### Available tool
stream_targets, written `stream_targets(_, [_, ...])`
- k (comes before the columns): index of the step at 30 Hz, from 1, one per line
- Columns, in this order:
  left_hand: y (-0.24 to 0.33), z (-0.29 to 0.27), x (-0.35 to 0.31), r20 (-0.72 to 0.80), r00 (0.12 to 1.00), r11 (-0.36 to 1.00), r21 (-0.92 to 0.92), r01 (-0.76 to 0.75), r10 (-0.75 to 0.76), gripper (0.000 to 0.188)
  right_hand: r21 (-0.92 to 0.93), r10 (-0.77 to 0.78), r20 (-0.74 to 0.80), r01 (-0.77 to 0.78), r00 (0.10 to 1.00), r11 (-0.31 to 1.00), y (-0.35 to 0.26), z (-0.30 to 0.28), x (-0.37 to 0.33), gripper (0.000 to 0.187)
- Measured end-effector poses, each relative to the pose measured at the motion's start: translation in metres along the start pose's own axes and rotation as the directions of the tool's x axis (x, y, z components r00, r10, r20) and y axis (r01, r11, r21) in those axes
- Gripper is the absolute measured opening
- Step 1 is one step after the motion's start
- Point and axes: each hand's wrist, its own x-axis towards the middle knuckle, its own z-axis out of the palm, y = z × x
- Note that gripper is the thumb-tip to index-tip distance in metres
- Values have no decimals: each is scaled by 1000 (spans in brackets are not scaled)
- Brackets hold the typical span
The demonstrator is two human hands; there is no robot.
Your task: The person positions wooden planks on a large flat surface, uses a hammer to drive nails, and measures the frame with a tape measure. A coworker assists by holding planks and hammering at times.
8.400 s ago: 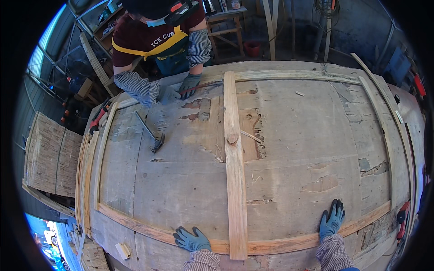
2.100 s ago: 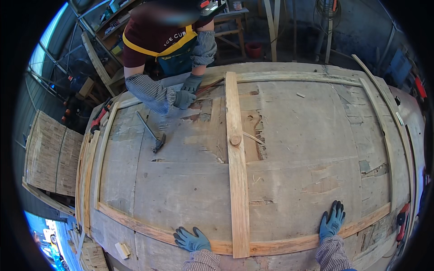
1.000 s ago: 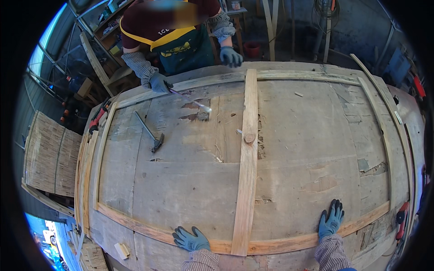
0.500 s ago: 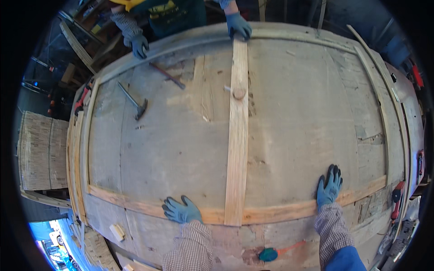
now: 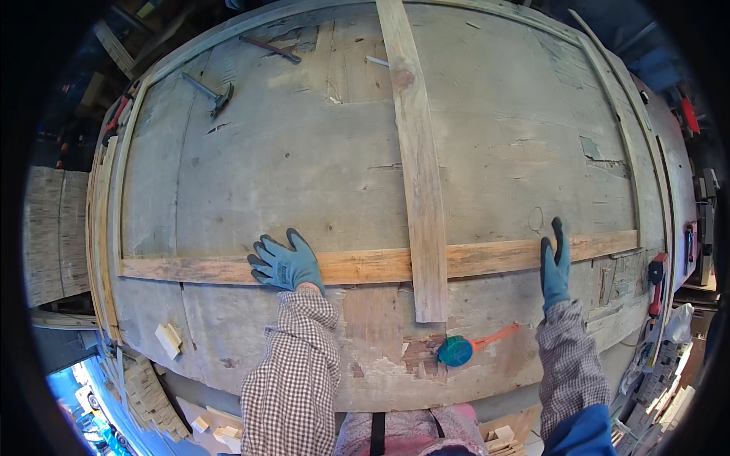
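My left hand (image 5: 287, 262), in a blue glove with dark fingertips, lies spread on the long near plank (image 5: 350, 267). My right hand (image 5: 557, 262), gloved alike, is at the right part of that plank, turned edge-on with fingers stretched apart; whether it touches the wood I cannot tell. Between my hands a cross plank (image 5: 422, 175) with a round knot lies over the near plank, its near end jutting past it toward me. Closer to me lies a round teal tool (image 5: 456, 351) with an orange strip, perhaps a tape measure.
The worn wooden tabletop (image 5: 266, 182) carries a left rail (image 5: 131, 167) and right rail (image 5: 620, 129). A hammer (image 5: 214, 95) and a dark reddish bar (image 5: 270, 49) lie far left. A wood offcut (image 5: 169, 340) sits near left, a red tool (image 5: 657, 285) at the right edge.
My view has shifted nearer. The cross plank's near end now reaches farther past the near plank and slants. My right hand has turned edge-on. A co-worker's gloved hands have left view.
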Motion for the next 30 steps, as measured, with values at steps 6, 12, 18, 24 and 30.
stream_targets(6, [-56, 46, 48, 155, 810, 803, 118, -584, 566, 48, -39, 65, -47, -67, 997, 997, 7, -6, -147, 47])
stream_targets(12, [-130, 0, 52, 231, 794, 140, -973, 184, 562, 48, -300, 106, 62, -83, 992, 950, -7, -55, -234, 49])
stream_targets(18, [-189, -83, -96, 314, 768, 681, -703, -207, 558, 39, -304, 332, -48, -331, 942, 894, 35, -130, -316, 53])
stream_targets(24, [-120, -68, -242, 390, 652, 603, -787, -130, 650, 37, -193, 428, -107, -441, 898, 877, 81, -180, -331, 52])
stream_targets(30, [-2, -71, -361, 457, 520, 601, -787, -141, 721, 36, -292, 364, 230, -293, 903, 910, 143, -268, -313, 52])
